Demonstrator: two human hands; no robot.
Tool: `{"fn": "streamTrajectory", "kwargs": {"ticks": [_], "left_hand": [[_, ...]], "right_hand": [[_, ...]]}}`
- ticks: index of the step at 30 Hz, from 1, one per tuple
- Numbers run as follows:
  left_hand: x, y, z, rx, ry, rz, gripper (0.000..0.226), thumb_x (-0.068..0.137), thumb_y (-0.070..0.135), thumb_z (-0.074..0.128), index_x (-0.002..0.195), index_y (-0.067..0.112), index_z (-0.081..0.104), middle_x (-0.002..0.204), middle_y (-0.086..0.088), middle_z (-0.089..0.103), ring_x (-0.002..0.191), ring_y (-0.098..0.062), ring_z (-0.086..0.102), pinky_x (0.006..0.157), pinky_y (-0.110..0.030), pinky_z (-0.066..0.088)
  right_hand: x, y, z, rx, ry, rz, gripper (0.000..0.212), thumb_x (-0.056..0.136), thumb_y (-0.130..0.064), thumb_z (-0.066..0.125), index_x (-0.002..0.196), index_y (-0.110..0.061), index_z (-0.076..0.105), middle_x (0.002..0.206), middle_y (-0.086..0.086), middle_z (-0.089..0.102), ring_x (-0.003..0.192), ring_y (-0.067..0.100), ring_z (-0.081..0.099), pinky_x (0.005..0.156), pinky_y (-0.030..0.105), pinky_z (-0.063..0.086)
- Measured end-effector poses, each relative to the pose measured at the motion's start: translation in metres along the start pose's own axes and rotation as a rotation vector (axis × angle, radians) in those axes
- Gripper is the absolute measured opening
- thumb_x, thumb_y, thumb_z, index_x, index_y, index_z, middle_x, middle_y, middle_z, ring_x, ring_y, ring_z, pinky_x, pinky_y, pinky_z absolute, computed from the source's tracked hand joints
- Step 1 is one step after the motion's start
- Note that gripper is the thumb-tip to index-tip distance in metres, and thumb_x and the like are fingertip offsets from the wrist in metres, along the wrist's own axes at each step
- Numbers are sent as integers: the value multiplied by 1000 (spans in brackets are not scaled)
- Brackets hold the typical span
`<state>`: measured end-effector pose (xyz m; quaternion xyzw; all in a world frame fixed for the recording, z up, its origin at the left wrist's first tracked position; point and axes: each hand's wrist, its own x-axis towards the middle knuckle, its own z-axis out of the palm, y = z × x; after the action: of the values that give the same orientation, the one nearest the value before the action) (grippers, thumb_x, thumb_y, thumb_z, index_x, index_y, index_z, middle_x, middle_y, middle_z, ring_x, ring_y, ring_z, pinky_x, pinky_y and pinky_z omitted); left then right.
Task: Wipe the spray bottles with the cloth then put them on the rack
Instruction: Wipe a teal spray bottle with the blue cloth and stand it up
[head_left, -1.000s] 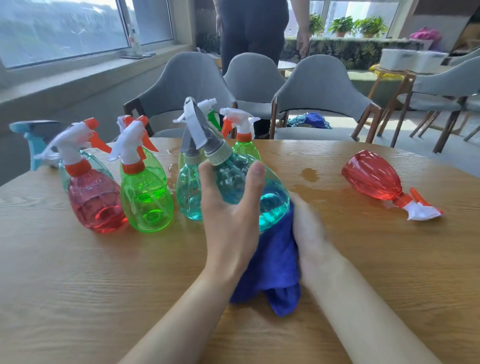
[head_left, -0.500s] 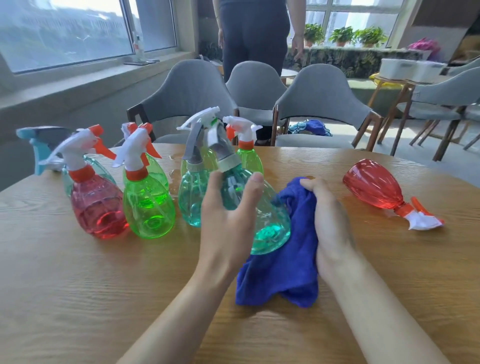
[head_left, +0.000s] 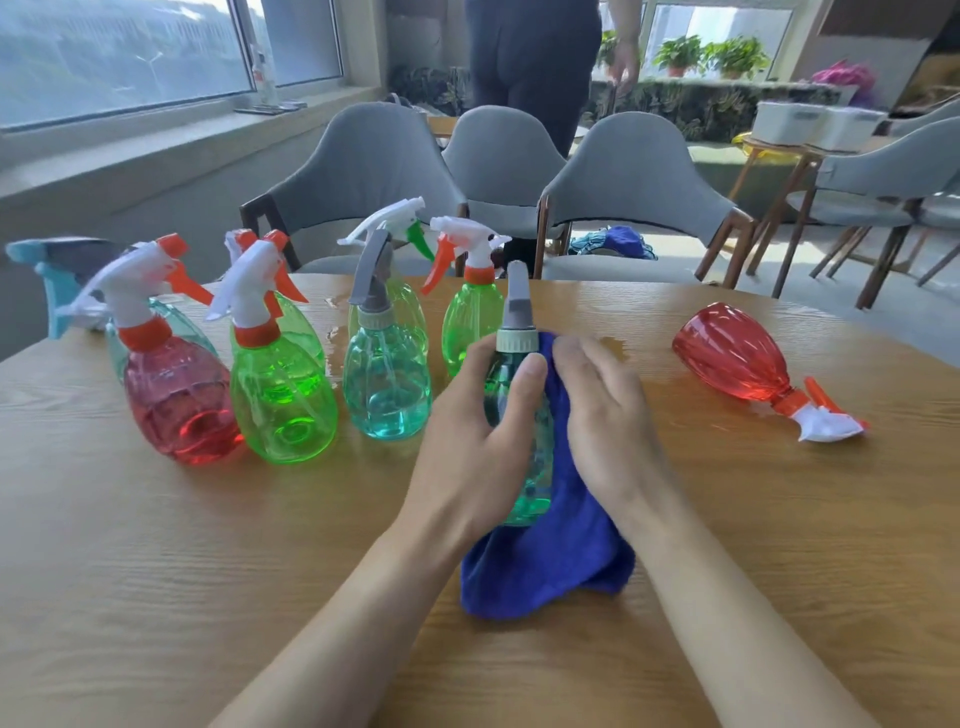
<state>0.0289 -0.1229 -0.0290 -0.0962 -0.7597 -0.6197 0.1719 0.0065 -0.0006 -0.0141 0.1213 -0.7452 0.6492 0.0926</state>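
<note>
While the left hand grips the teal bottle upright over the table to steady it, the flat right hand presses the blue cloth against its side.

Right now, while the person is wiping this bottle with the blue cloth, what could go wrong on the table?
1. The left hand grips the held teal bottle close beside the standing teal bottle; a wide wiping stroke might knock it into its neighbours.
2. A wet patch lies on the table just beyond the blue cloth under the right hand; the cloth may soak it up and re-wet the bottle.
3. The red bottle lies on its side and could roll.
</note>
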Motion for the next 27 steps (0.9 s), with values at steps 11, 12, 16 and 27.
{"fn": "streamTrajectory", "kwargs": {"ticks": [11,12,16,27], "left_hand": [[10,-11,-9,132,111,-7,22,109,47,54,131,40,55,116,25,66,95,6,61,84,-11,43],[10,-11,-9,118,108,-2,20,108,44,58,128,40,55,113,26,66,94,5,61,83,-12,43],[9,-14,-7,211,89,33,32,101,42,73,124,39,51,120,27,65,116,9,58,91,-4,37],[8,-11,-8,281,-38,36,43,108,32,50,151,38,47,142,20,63,130,-6,60,111,-40,49]], "right_hand": [[3,1,-6,111,144,9,24,111,-19,51,104,-23,73,95,-7,74,94,10,66,87,28,51],[5,2,-6,188,203,64,23,110,-21,52,101,-24,73,94,-4,73,92,15,65,87,36,51],[7,-5,-7,525,329,179,20,109,-17,53,92,-17,63,77,5,68,74,21,65,68,33,53],[1,-18,7,99,79,-155,34,102,-32,53,133,-22,63,128,2,68,124,20,63,111,41,47]]}}
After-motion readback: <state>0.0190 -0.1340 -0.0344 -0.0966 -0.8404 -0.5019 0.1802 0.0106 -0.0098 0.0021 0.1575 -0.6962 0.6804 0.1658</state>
